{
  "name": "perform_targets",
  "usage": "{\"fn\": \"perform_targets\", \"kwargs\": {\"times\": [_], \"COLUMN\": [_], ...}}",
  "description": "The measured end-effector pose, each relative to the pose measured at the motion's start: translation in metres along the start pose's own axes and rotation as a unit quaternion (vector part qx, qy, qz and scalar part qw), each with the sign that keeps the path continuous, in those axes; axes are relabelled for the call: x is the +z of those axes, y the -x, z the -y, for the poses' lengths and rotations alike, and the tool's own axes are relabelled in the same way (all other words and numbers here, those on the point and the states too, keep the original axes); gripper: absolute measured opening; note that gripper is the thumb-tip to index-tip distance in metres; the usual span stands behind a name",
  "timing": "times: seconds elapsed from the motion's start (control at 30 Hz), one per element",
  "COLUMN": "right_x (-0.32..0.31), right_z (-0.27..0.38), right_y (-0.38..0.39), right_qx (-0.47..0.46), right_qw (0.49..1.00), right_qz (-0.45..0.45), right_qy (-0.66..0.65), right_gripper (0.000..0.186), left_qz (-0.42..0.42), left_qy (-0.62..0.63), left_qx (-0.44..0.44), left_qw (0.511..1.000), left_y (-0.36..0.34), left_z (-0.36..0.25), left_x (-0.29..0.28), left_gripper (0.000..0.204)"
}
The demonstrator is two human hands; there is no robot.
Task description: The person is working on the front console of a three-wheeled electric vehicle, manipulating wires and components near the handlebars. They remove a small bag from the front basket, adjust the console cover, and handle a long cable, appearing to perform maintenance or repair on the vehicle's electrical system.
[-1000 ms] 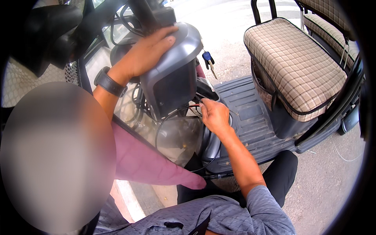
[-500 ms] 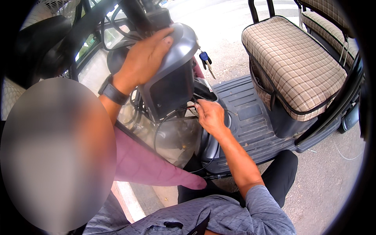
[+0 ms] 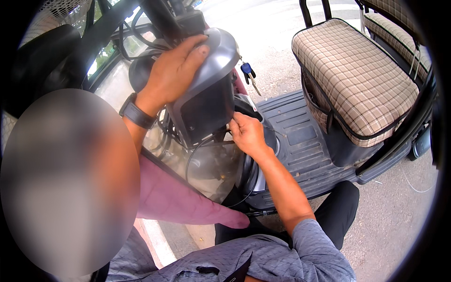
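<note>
"What's crowding the grey housing (image 3: 206, 109) up at eleven o'clock?"

"A black post (image 3: 159, 16) rises behind it, and keys (image 3: 247, 69) hang off its side, just past twelve. A black cable (image 3: 189, 162) loops down at eight, with a mauve sheet (image 3: 183, 192) stretched across at seven."

"And the hands?"

"The left hand (image 3: 176, 70) lies palm-down on top of the housing, a dark watch (image 3: 136, 112) on its wrist. The right hand (image 3: 247, 135) has its fingertips pinched together at the housing's lower corner, near centre; I can't tell what's between them."

"Any room?"

"Toward three, the ribbed floorboard (image 3: 300, 136) runs open to the checked seat (image 3: 357, 80) at two. Its near edge curves through about five, with pavement (image 3: 380, 221) beyond at four."

"Anything different from half a second ago?"

"The right hand is slightly higher, up against the corner; its orange-tipped lead no longer shows. The left hand stays put."
</note>
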State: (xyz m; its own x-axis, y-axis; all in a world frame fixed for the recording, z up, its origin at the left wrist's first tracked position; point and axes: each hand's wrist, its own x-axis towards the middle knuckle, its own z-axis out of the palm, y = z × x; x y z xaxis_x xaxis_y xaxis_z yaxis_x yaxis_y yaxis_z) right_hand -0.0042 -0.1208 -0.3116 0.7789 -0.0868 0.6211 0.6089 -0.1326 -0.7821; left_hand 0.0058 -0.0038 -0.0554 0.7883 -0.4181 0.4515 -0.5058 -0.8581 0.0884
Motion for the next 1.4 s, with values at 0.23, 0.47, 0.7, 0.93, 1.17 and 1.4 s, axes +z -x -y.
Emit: {"fn": "perform_targets", "kwargs": {"times": [0.23, 0.47, 0.7, 0.93, 1.17, 1.4], "right_x": [-0.01, -0.015, -0.015, -0.001, -0.031, -0.034], "right_z": [0.005, 0.01, 0.013, -0.012, -0.005, -0.006], "right_y": [-0.005, -0.009, -0.009, 0.0, 0.017, 0.021], "right_qx": [0.037, 0.069, 0.096, 0.093, 0.253, 0.279], "right_qw": [0.998, 0.994, 0.99, 0.993, 0.928, 0.925], "right_qz": [0.053, 0.082, 0.098, 0.067, 0.153, 0.154], "right_qy": [0.022, 0.031, 0.021, -0.034, -0.225, -0.207], "right_gripper": [0.016, 0.016, 0.016, 0.018, 0.024, 0.026], "left_qz": [-0.005, -0.005, 0.072, 0.105, 0.098, 0.119], "left_qy": [0.038, 0.082, 0.163, 0.21, 0.101, -0.027], "left_qx": [-0.011, -0.03, -0.077, -0.091, -0.064, 0.016], "left_qw": [0.999, 0.996, 0.981, 0.968, 0.988, 0.992], "left_y": [-0.001, -0.004, -0.015, -0.017, -0.012, -0.019], "left_z": [0.003, 0.003, 0.008, 0.003, 0.001, -0.002], "left_x": [0.003, 0.002, -0.01, -0.014, -0.016, -0.022], "left_gripper": [0.052, 0.047, 0.048, 0.049, 0.051, 0.055]}}
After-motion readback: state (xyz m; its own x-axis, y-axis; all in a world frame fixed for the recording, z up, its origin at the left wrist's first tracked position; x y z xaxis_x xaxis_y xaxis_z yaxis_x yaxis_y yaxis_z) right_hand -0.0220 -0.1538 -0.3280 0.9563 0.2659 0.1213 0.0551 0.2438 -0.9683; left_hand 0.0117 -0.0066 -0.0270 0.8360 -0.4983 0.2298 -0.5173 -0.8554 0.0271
